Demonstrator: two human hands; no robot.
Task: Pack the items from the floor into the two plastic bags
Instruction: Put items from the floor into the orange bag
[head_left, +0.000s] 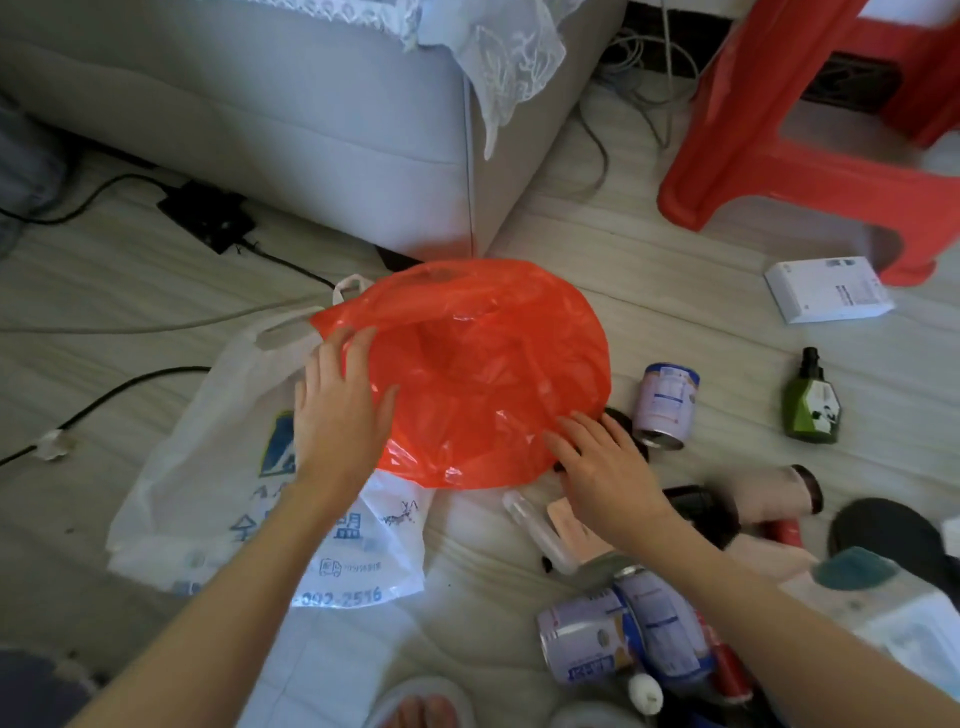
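A red plastic bag lies puffed open on the floor, partly over a white printed plastic bag. My left hand rests flat on the red bag's left edge with fingers spread. My right hand touches its lower right edge, fingers apart, holding nothing that I can see. Items lie to the right: a small tin, a green bottle, a white box, a beige tube with a dark cap, a clear tube and larger tins near my right forearm.
A grey sofa stands behind the bags, with a red plastic stool at the back right. Black cables and a black adapter cross the floor at left. A slippered foot shows at the bottom.
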